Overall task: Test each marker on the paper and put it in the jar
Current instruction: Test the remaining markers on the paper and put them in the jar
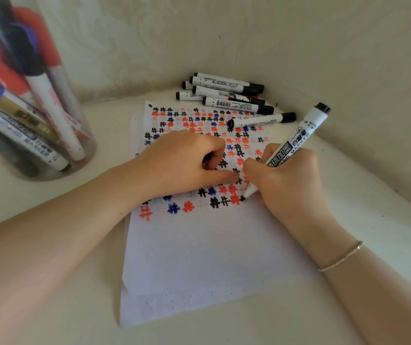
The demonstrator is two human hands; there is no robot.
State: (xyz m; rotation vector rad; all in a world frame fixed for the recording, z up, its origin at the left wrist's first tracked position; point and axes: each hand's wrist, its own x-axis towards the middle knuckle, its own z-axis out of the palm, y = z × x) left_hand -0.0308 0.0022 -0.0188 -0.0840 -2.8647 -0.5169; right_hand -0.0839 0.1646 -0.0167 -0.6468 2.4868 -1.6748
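White paper [199, 257] lies on the table, its upper half covered with black, red and blue hash marks. My right hand [289, 185] grips an uncapped black whiteboard marker [296, 140], whose tip touches the paper at the end of the lowest long row of marks. My left hand [184, 163] rests on the paper beside it, fingers curled round a small black cap [207, 158] that is mostly hidden. A clear jar [70, 125] stands at the far left with several red, blue and black markers inside. Several capped black markers [226, 95] lie piled beyond the paper.
The table sits in a corner, with cream walls close behind and to the right. One black marker [261, 120] lies apart from the pile on the paper's top right corner. A thin bracelet [341, 257] circles my right wrist.
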